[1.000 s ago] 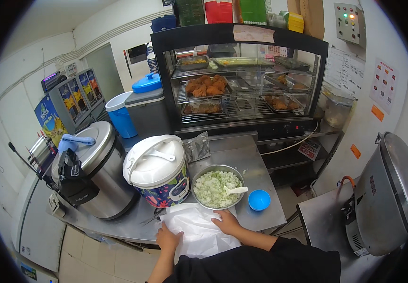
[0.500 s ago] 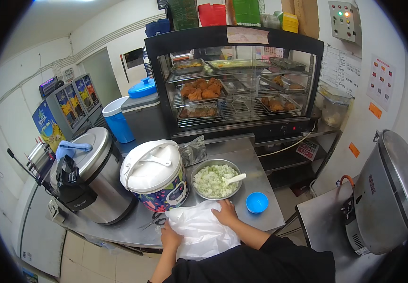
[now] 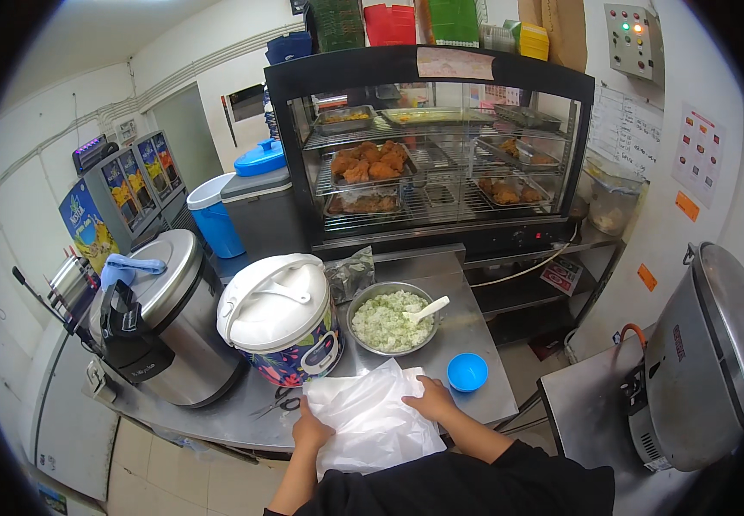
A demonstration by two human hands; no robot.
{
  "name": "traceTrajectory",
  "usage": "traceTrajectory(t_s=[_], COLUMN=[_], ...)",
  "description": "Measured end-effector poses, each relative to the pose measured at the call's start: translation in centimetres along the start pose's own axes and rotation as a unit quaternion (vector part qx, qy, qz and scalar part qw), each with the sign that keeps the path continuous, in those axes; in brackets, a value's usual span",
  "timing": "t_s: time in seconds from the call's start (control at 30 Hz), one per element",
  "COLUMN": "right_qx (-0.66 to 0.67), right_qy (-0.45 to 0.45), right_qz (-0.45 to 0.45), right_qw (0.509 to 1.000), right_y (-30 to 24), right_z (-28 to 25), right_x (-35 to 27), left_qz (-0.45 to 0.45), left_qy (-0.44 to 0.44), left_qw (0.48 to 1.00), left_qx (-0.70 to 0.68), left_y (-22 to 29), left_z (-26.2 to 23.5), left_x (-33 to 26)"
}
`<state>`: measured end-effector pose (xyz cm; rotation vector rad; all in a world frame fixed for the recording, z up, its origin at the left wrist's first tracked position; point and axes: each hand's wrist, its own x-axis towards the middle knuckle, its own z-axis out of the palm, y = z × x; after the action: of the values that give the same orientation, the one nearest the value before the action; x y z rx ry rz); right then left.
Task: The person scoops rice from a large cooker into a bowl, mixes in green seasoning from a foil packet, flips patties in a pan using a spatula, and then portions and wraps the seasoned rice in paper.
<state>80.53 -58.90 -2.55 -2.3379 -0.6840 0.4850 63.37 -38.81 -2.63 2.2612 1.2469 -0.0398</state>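
Observation:
A crinkled stack of thin white sheets [image 3: 368, 421], paper or plastic, lies at the counter's front edge close to my body. My left hand [image 3: 310, 427] grips its left edge, thumb on top. On the opposite edge my right hand [image 3: 430, 402] pinches the sheets, and their far middle bulges upward. Just beyond them stands a steel bowl [image 3: 355, 337] of greenish-white rice [image 3: 385, 320], with a white rice paddle [image 3: 430, 308] stuck in it. A small blue bowl [image 3: 467, 371] sits to the right of my right hand. Black-handled scissors [image 3: 286, 401] lie left of the sheets.
A flowered rice cooker [image 3: 282, 318] with a white lid and a large steel pot [image 3: 174, 318] stand on the left of the steel counter [image 3: 497, 396]. A glass display warmer [image 3: 432, 155] holds fried chicken behind. Another large cooker [image 3: 699, 361] stands at right.
My right hand has moved slightly right and down, its fingers drawing in on the sheets' edge. The sheets' far middle has risen, and more of the scissors shows.

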Motion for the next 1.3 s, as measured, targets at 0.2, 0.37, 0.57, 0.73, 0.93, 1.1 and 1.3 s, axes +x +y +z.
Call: traceTrajectory(t_s=[0.2, 0.37, 0.57, 0.73, 0.93, 1.1, 1.3], right_qx=[0.100, 0.276, 0.177, 0.296, 0.342, 0.261, 0.090], right_qy=[0.014, -0.018, 0.052, 0.005, -0.211, -0.182, 0.390], right_qz=[0.023, 0.121, 0.021, 0.055, 0.096, 0.112, 0.006], right_qw=[0.995, 0.953, 0.983, 0.954, 0.911, 0.941, 0.916], right_y=[1.6, 2.4, 3.4, 5.5, 6.6, 5.5, 13.2], right_z=[0.0, -0.3, 1.7, 3.3, 3.0, -2.5, -4.2], right_x=[-2.5, -2.5, -3.9, -6.3, -8.6, -9.1, -4.4], left_qz=[0.037, 0.035, 0.150, 0.275, 0.337, 0.327, 0.320], left_qy=[0.044, 0.030, -0.078, -0.055, -0.067, -0.073, -0.135], left_qw=[0.998, 0.998, 0.980, 0.939, 0.907, 0.910, 0.907], left_qx=[0.012, 0.031, 0.108, 0.196, 0.244, 0.244, 0.238], left_y=[0.6, 1.3, 4.1, 6.9, 9.5, 9.0, 10.5], left_z=[0.8, 0.2, -0.8, -0.6, 0.3, 1.0, 0.4], left_x=[0.2, 1.9, 4.5, 5.5, 7.1, 8.0, 6.7])
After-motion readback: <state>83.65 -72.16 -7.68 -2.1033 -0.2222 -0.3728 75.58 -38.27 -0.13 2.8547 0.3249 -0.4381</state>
